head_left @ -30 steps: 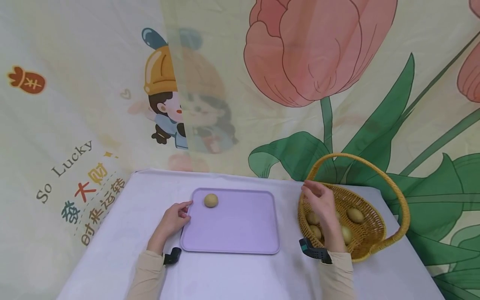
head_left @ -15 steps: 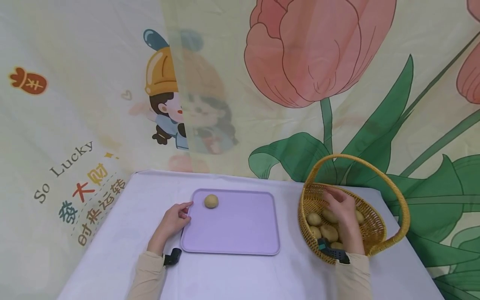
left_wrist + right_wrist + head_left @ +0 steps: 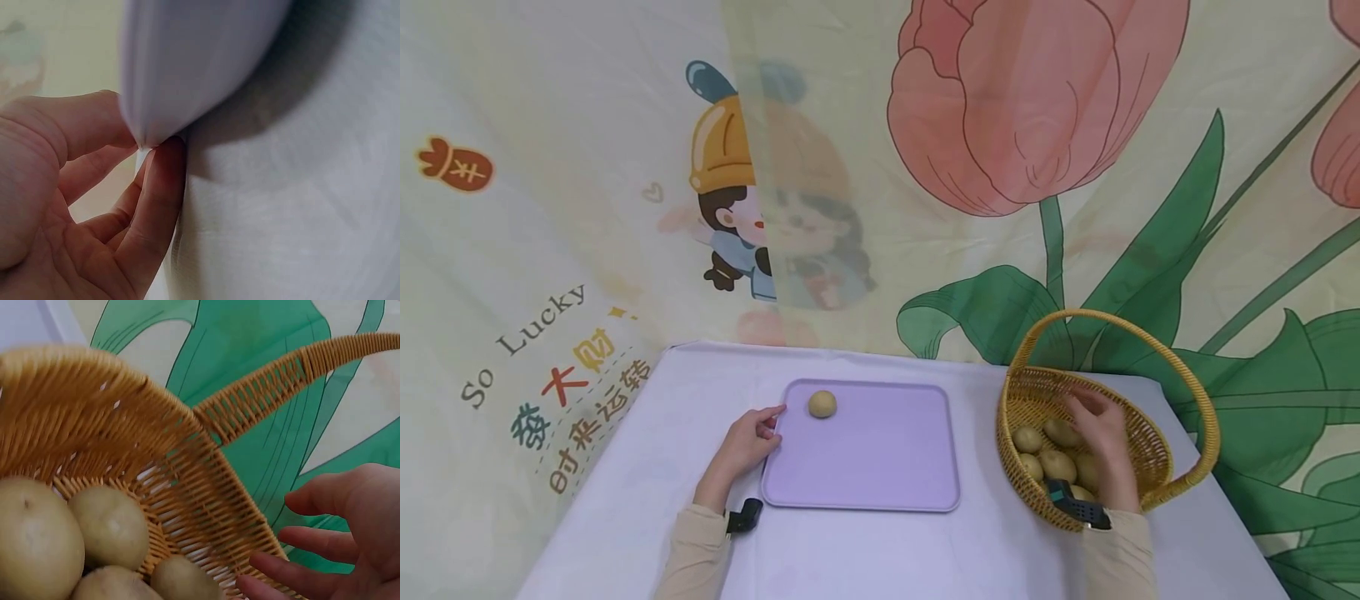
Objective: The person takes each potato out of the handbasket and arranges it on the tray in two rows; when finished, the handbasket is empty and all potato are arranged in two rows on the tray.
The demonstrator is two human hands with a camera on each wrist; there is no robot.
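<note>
Right hand (image 3: pixel 1102 425), empty, fingers parted, is hovering nearer the potatoes (image 3: pixel 1057 466), which are lying below-left in the basket (image 3: pixel 1030 403); left hand (image 3: pixel 748 439) is pinching the tray (image 3: pixel 868 454).

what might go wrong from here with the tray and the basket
The lone potato on the tray is rounded and might roll if the left hand, at the tray's edge, tugs or tilts it.

The right hand is over the basket, near the handle; bumping that could jolt or tip the basket.

The potatoes in the basket lie close together, so lifting one may shift the others.
</note>
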